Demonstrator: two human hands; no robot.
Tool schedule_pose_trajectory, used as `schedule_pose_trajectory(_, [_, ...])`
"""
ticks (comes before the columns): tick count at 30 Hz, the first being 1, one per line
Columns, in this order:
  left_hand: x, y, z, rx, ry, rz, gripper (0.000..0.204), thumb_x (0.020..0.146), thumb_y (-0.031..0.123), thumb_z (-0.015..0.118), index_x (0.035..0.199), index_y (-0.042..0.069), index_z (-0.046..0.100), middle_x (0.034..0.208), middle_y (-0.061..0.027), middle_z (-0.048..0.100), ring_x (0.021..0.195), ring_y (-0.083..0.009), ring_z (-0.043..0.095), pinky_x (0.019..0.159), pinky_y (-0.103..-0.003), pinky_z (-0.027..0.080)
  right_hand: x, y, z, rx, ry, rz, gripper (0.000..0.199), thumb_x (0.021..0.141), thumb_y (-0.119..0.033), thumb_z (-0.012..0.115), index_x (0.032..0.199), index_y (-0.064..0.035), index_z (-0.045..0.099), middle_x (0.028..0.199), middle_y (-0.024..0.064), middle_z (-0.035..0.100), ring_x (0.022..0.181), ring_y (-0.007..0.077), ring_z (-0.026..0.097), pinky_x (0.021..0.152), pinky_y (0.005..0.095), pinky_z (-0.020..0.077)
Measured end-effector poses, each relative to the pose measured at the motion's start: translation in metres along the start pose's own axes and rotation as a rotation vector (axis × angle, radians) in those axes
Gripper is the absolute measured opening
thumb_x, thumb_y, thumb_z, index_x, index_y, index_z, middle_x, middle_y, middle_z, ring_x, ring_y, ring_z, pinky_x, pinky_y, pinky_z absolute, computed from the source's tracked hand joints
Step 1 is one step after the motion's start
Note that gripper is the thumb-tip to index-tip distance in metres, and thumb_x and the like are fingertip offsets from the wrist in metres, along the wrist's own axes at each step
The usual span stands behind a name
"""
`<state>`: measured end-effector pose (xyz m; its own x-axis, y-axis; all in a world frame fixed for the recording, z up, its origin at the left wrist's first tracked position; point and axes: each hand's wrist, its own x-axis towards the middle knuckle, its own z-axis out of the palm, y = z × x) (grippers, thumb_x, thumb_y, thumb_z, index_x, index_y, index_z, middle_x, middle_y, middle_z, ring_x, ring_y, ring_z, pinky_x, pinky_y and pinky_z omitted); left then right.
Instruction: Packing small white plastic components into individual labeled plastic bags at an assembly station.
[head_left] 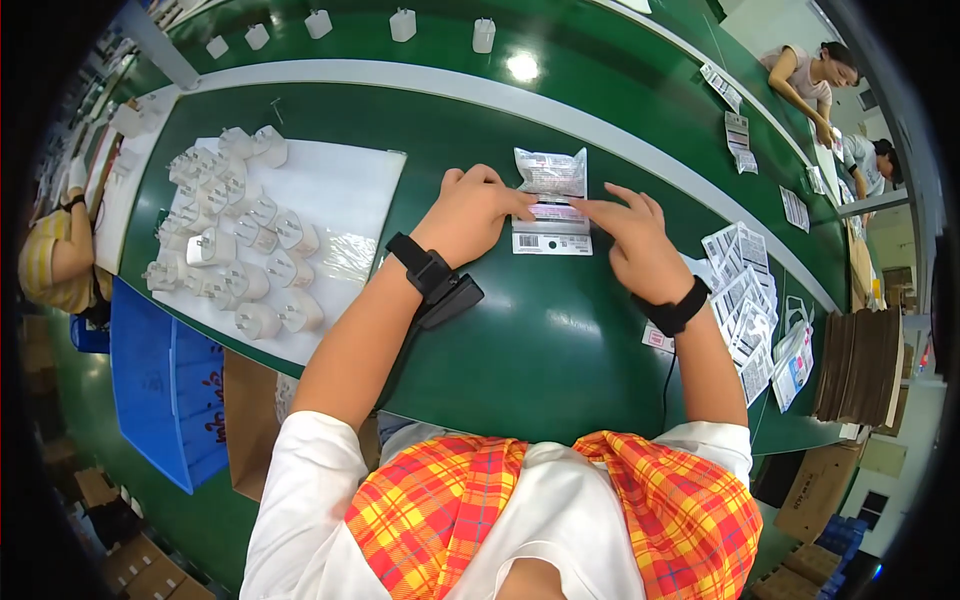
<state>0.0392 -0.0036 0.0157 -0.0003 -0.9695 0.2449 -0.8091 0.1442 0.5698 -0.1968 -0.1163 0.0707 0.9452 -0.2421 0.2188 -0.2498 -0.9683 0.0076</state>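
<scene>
A clear plastic pouch with a printed card lies flat on the green bench in front of me; its far end bulges, its near end shows a barcode and a hang hole. My left hand touches its left edge with an outstretched finger, the other fingers bent. From the right, my right hand lays a fingertip on the opposite edge, its fingers spread. Neither hand grips the pouch. Many white plug chargers stand bunched on a white sheet to the left. Flat printed packages lie heaped beside my right wrist.
Beyond a pale divider, several chargers stand in a row on a green belt, with packages farther right. A blue bin and a cardboard box sit below the left edge. Stacked cardboard stands at right. Other people work nearby.
</scene>
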Motion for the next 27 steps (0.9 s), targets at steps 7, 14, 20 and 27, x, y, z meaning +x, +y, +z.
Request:
schedule_pose_trajectory(7, [-0.001,0.015,0.007,0.035,0.013,0.048,0.027,0.080,0.013,0.069,0.106,0.022,0.072,0.105,0.0046,0.063,0.106,-0.0235,0.050,0.094,-0.040,0.033,0.033,-0.040,0.010,0.533,-0.160,0.181,0.023,0.081,-0.005,0.065,0.103,-0.0069,0.069,0.094,0.0137,0.067,0.089,0.0331,0.063,0.078,0.0375,0.0507])
schedule_pose_trajectory(14, [-0.005,0.015,0.008,0.046,0.027,0.034,0.027,0.078,0.015,0.071,0.104,0.021,0.071,0.107,0.0055,0.061,0.108,-0.0234,0.048,0.095,-0.041,0.032,0.032,-0.051,0.028,0.411,-0.040,0.190,0.010,0.079,-0.008,0.067,0.088,-0.0045,0.069,0.082,0.0129,0.064,0.080,0.0319,0.062,0.073,0.0426,0.0494])
schedule_pose_trajectory(20, [-0.003,0.014,0.005,0.054,0.015,0.004,0.026,0.079,0.016,0.070,0.105,0.020,0.071,0.107,0.0037,0.061,0.109,-0.0243,0.048,0.096,-0.042,0.032,0.034,-0.049,0.036,0.442,-0.014,0.114,0.005,0.077,-0.001,0.062,0.082,-0.0027,0.060,0.083,0.0139,0.059,0.083,0.0331,0.058,0.074,0.0429,0.0467])
schedule_pose_trajectory(27, [-0.001,0.013,0.004,0.009,0.005,0.064,0.025,0.080,0.018,0.069,0.105,0.019,0.071,0.112,0.0030,0.062,0.111,-0.0253,0.048,0.097,-0.042,0.032,-0.026,-0.027,-0.016,0.561,-0.091,0.024,0.004,0.080,0.001,0.053,0.081,-0.0015,0.050,0.082,0.0155,0.047,0.080,0.0357,0.048,0.074,0.0422,0.0404])
